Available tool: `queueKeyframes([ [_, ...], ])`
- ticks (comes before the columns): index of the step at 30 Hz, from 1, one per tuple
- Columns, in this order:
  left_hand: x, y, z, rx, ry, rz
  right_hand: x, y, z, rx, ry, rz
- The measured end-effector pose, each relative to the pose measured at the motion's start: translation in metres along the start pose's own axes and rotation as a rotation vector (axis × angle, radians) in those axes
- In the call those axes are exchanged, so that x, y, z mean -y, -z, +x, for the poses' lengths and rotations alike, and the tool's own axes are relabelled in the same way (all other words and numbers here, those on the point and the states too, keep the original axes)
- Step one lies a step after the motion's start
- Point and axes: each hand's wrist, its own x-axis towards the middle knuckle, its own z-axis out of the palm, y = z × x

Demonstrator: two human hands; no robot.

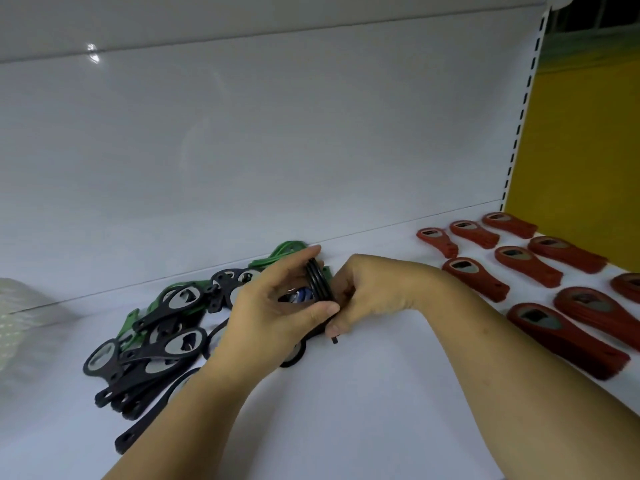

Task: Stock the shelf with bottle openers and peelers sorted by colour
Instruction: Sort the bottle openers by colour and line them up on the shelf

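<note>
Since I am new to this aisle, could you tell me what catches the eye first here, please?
In the middle, the left hand and right hand grip a stack of black openers together. To the right, red openers lie in tidy rows on the white shelf; to the left sprawls a jumbled pile of black and green openers.

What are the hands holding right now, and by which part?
A small stack of black bottle openers, edge-on. The left hand pinches its rounded head end between thumb and fingers; the right hand curls round it from the other side.
</note>
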Motion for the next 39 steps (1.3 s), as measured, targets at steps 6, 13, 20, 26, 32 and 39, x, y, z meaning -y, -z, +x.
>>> queueKeyframes([
  [6, 0.007, -0.014, -0.005, 0.039, 0.023, 0.004, -0.008, 0.0, -0.002, 0.081, -0.057, -0.069],
  [13, 0.015, -0.014, -0.005, 0.064, -0.029, 0.045, -0.014, -0.004, 0.002, 0.14, -0.049, -0.057],
  [20, 0.015, -0.018, -0.005, 0.05, -0.065, 0.028, -0.013, -0.005, 0.0, 0.134, -0.046, -0.036],
  [26, 0.008, -0.02, -0.004, -0.042, -0.018, -0.028, -0.012, -0.003, -0.004, 0.112, -0.05, -0.031],
  [32, -0.001, -0.008, 0.003, -0.275, 0.019, -0.209, -0.012, 0.002, -0.005, 0.021, -0.025, 0.114],
  [39, -0.001, -0.007, 0.003, -0.325, 0.059, -0.232, -0.009, 0.001, -0.007, -0.013, -0.018, 0.137],
])
